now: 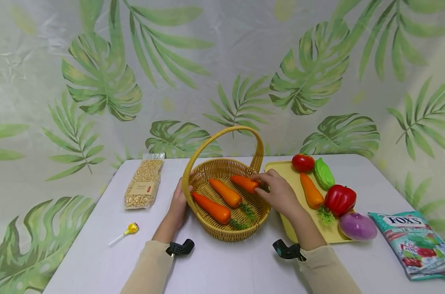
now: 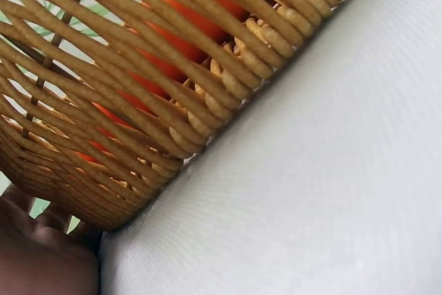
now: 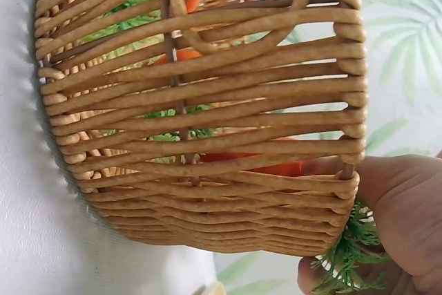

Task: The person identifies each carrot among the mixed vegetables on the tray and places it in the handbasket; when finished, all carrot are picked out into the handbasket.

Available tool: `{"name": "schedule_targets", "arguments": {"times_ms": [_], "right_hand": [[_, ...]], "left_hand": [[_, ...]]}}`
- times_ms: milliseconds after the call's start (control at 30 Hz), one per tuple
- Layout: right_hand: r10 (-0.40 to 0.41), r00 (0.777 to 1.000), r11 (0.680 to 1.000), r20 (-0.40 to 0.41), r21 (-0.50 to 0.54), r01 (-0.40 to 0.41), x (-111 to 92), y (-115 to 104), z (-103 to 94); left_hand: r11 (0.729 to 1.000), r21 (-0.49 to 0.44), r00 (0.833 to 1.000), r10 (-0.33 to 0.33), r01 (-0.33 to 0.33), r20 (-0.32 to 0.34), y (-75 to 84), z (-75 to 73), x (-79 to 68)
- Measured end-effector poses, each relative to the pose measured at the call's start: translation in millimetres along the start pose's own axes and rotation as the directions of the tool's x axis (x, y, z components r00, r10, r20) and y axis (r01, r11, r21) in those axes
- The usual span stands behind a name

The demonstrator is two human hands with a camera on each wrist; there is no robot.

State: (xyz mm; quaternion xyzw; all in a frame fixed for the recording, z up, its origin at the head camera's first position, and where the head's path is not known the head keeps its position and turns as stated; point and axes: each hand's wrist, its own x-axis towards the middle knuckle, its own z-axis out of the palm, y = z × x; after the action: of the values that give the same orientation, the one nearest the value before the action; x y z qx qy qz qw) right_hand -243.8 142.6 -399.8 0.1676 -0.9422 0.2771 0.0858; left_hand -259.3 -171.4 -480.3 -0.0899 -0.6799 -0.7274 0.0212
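A woven basket (image 1: 226,235) with a tall arched handle stands on the white table. My left hand (image 1: 178,202) holds its left side by the foot of the handle; in the left wrist view those fingers (image 2: 41,222) curl behind the wickerwork. Inside lie a red-orange carrot (image 1: 211,208) and an orange carrot (image 1: 226,192), green tops towards the near right. Over the right rim, my right hand (image 1: 279,192) pinches the thick end of another carrot (image 1: 243,182), whose tip points left inside the basket. Its green leaves (image 3: 356,250) hang outside the rim, below the palm.
On the right, a yellow tray (image 1: 292,232) bears a tomato (image 1: 303,163), green vegetable (image 1: 323,173), carrot (image 1: 310,192), red pepper (image 1: 340,200) and purple vegetable (image 1: 358,226). A Fox's candy bag (image 1: 417,245) lies beside it. Leftward are a grain packet (image 1: 144,183) and lollipop (image 1: 131,228).
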Motion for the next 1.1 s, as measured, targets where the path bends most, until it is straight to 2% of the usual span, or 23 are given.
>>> {"name": "schedule_targets", "arguments": {"times_ms": [500, 1100], "right_hand": [[-0.011, 1.000, 0.999, 0.027, -0.050, 0.012, 3.2, -1.3, 2.8], [-0.021, 0.999, 0.996, 0.044, -0.091, 0.025, 1.7, -1.3, 3.8]], "left_hand": [[1.000, -0.002, 1.000, 0.006, -0.006, -0.019, 0.2, 0.6, 0.4], [1.000, -0.003, 1.000, 0.023, -0.023, -0.008, 0.0, 0.8, -0.7]]}}
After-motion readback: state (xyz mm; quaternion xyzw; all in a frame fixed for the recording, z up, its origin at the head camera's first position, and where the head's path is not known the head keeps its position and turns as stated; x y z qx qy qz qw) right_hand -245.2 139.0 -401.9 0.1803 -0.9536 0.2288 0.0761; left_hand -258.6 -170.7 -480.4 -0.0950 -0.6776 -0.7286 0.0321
